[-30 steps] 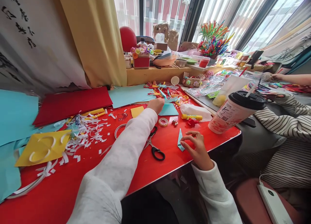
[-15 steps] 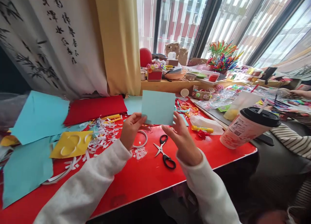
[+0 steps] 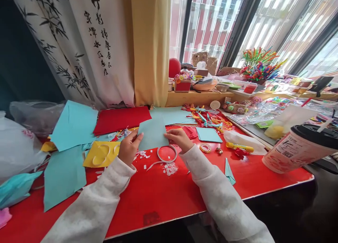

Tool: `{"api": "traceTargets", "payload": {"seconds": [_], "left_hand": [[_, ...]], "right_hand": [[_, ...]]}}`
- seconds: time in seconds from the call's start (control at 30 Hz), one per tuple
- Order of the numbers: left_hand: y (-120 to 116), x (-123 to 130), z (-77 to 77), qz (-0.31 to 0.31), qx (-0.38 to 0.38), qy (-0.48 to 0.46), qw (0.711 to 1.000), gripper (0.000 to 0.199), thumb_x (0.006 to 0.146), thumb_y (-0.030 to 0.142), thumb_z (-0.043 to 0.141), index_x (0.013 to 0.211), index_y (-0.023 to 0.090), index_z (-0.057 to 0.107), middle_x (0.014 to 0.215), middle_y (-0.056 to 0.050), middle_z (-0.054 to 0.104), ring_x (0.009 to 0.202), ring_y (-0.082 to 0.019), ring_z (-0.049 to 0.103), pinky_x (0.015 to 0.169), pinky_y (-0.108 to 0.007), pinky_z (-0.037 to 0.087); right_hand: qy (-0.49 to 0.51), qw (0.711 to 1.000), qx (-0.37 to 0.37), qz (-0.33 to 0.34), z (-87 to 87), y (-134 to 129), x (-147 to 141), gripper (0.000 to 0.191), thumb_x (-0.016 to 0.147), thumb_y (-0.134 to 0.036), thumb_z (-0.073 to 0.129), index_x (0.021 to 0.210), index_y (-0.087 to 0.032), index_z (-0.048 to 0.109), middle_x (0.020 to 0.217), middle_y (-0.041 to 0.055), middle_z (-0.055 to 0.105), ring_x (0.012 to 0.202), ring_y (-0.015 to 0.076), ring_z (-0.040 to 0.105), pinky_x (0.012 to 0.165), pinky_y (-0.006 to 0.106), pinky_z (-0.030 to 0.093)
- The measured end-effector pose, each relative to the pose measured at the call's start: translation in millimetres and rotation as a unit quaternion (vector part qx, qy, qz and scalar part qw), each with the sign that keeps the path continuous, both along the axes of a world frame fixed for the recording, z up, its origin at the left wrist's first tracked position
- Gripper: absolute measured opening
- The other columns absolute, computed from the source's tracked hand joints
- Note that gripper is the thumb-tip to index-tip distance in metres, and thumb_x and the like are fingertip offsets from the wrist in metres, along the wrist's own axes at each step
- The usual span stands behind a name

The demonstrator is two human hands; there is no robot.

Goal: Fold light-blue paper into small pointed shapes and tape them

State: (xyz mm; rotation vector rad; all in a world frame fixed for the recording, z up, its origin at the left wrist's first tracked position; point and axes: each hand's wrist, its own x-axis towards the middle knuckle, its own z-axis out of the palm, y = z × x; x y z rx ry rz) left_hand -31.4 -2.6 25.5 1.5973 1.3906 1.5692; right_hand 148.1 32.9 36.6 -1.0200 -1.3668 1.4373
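Observation:
Between my hands, above the red table, is a light blue sheet of paper (image 3: pixel 152 133). My left hand (image 3: pixel 130 147) pinches its left edge, thumb on the near face. On the other side, my right hand (image 3: pixel 181 139) has its fingers closed on the right edge. Below the sheet lies a roll of white double-sided tape (image 3: pixel 167 153) with a loose tail, beside white paper scraps (image 3: pixel 171 168). A stack of light blue squares (image 3: pixel 209 134) rests right of my right hand. The scissors are mostly hidden behind my right sleeve.
A lidded drink cup (image 3: pixel 282 153) stands at the right edge. Near it lie a yellow glue stick (image 3: pixel 239 147) and a folded blue paper piece (image 3: pixel 229 172). Blue sheets (image 3: pixel 64 176), a yellow sheet (image 3: pixel 101 158) and red paper (image 3: pixel 121 119) cover the left side.
My view has turned left. The right hand, earlier spread beside the sheet, now grips its right edge. The sheet is held lower and tilted.

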Motion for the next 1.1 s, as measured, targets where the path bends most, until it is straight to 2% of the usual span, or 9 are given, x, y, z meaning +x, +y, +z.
{"api": "traceTargets", "payload": {"seconds": [0.07,0.2,0.37,0.47,0.63,0.77,0.9,1.0,1.1], "left_hand": [[-6,0,1.5,0.009,0.032,0.032,0.999,0.037,0.077,0.038,0.043,0.108,0.022,0.054,0.112,-0.001,0.056,0.106,-0.017,0.047,0.092,-0.028,0.034],[-13,3,2.9,-0.042,0.062,0.101,0.992,0.037,0.081,0.034,0.037,0.113,0.022,0.050,0.119,0.000,0.050,0.112,-0.015,0.042,0.097,-0.026,0.028],[-12,8,-1.1,-0.117,0.055,0.143,0.981,0.040,0.082,0.034,0.034,0.118,0.020,0.045,0.126,-0.002,0.042,0.119,-0.015,0.032,0.101,-0.031,0.023],[-13,11,-3.2,-0.151,0.018,0.143,0.978,0.041,0.084,0.035,0.029,0.118,0.019,0.045,0.129,-0.003,0.038,0.121,-0.015,0.029,0.101,-0.031,0.023],[-14,12,-6.7,-0.162,-0.037,0.149,0.975,0.041,0.082,0.039,0.032,0.116,0.022,0.047,0.131,-0.002,0.036,0.122,-0.017,0.028,0.102,-0.034,0.019],[-11,12,-9.6,-0.175,-0.066,0.061,0.980,0.045,0.079,0.040,0.040,0.120,0.022,0.042,0.125,-0.004,0.044,0.118,-0.019,0.035,0.099,-0.033,0.027],[-6,11,-11.2,-0.178,-0.119,-0.073,0.974,0.067,0.070,0.037,0.055,0.128,0.020,0.025,0.104,-0.009,0.058,0.097,-0.021,0.053,0.081,-0.033,0.043],[-4,10,-12.4,-0.183,-0.115,-0.095,0.972,0.065,0.062,0.033,0.063,0.120,0.017,0.036,0.095,-0.008,0.060,0.087,-0.020,0.056,0.072,-0.031,0.046],[-3,10,-13.8,-0.166,-0.090,-0.110,0.976,0.049,0.063,0.032,0.063,0.106,0.015,0.047,0.091,-0.006,0.059,0.084,-0.018,0.056,0.069,-0.028,0.047]], "right_hand": [[-0.013,0.998,-0.039,0.051,-2.5,-3,-2,0.024,0.051,-0.032,0.068,0.059,-0.013,0.054,0.055,-0.0008,0.056,0.051,0.0098,0.055,0.054,0.026,0.049],[-0.015,0.991,-0.051,0.125,-9.8,-8,-11,0.028,0.050,-0.030,0.070,0.069,-0.013,0.060,0.067,0.0017,0.062,0.059,0.0113,0.058,0.056,0.025,0.051],[0.014,0.989,-0.053,0.138,-14.0,-11,-13,0.028,0.056,-0.031,0.067,0.076,-0.013,0.058,0.065,0.0008,0.062,0.058,0.0106,0.059,0.059,0.026,0.051],[0.004,0.989,-0.051,0.136,-11.6,-12,-11,0.038,0.053,-0.029,0.068,0.085,-0.014,0.055,0.061,-0.0010,0.060,0.055,0.0113,0.059,0.058,0.027,0.050],[0.026,0.991,0.025,0.130,-11.3,-10,-11,0.045,0.053,-0.033,0.068,0.092,-0.017,0.052,0.076,0.0005,0.060,0.067,0.0112,0.056,0.061,0.024,0.046],[-0.021,0.995,0.071,0.063,-21.0,-4,-10,0.039,0.057,-0.045,0.061,0.078,-0.013,0.055,0.065,-0.0003,0.054,0.057,0.0093,0.049,0.054,0.022,0.040],[-0.140,0.979,0.146,0.011,-27.3,-1,-10,0.039,0.063,-0.051,0.053,0.057,-0.013,0.048,0.050,-0.0041,0.035,0.048,0.0053,0.032,0.043,0.019,0.026],[-0.189,0.968,0.167,-0.007,-27.1,-4,-11,0.045,0.067,-0.054,0.046,0.048,-0.014,0.040,0.048,-0.0042,0.027,0.046,0.0046,0.025,0.040,0.019,0.020],[-0.191,0.966,0.171,0.030,-26.0,-9,-13,0.045,0.067,-0.056,0.045,0.051,-0.014,0.046,0.048,-0.0033,0.033,0.046,0.0055,0.030,0.041,0.019,0.023]]}}
